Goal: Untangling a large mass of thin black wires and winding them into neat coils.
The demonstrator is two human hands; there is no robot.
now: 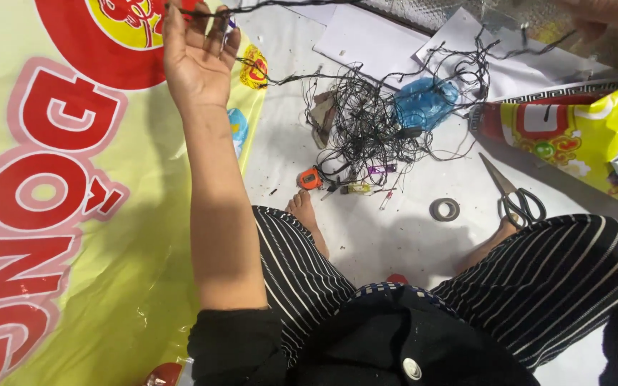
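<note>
we see the left hand raised in the upper left of the frame, the forearm stretched straight up from the lower centre, palm turned to the camera. its fingers are curled loosely around a thin black wire that runs from the fingertips to the right along the top edge; the grip looks light, not a full fist. the right hand is only partly in view at the upper right corner, and we cannot tell if it is closed or apart. the wire hangs down into a tangled heap of black wires on the white floor in the upper centre, beside a blue plastic bag. lower, near the bare foot, lie an orange tape measure, a roll of tape and scissors. a yellow-green banner covers the left side.
</note>
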